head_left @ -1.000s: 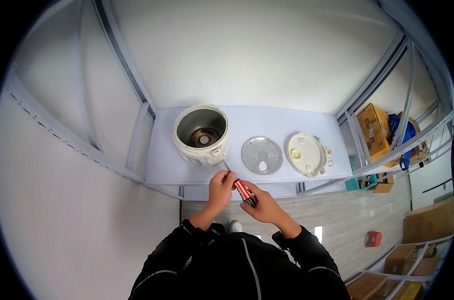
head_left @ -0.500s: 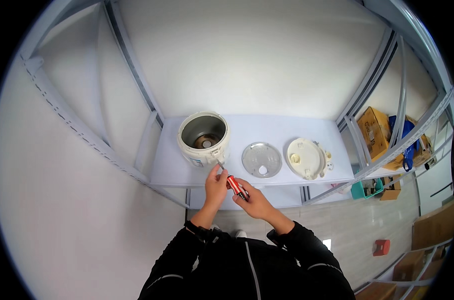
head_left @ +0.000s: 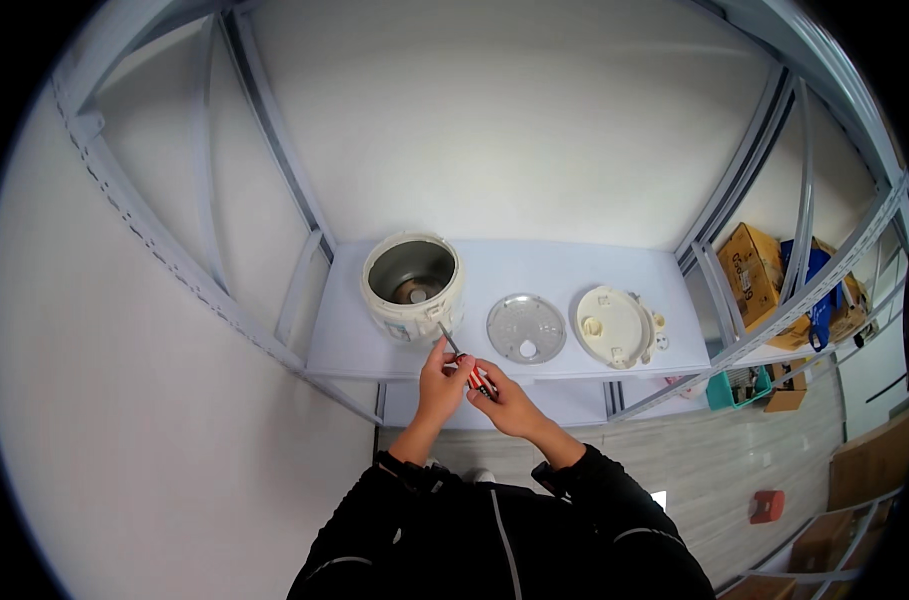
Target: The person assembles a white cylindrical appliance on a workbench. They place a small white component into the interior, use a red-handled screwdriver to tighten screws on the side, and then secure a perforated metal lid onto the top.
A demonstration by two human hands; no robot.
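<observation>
Where the shelf (head_left: pixel 574 262) front meets us, we note the screwdriver (head_left: pixel 467 366): right hand (head_left: pixel 502 398) wrapped on its red handle, left hand (head_left: pixel 444 368) pinching the shaft, tip near the open cooker body (head_left: pixel 411 288). Light, rigid, 1 slim slippery shaft; handle grips best.

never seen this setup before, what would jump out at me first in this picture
The two hands meet at the shelf's front edge: the left hand and right hand share a red-handled screwdriver, its tip pointing up toward the open cooker. The cooker stands at the shelf's left end. To its right lie a round metal plate and a cream lid, side by side.
</observation>
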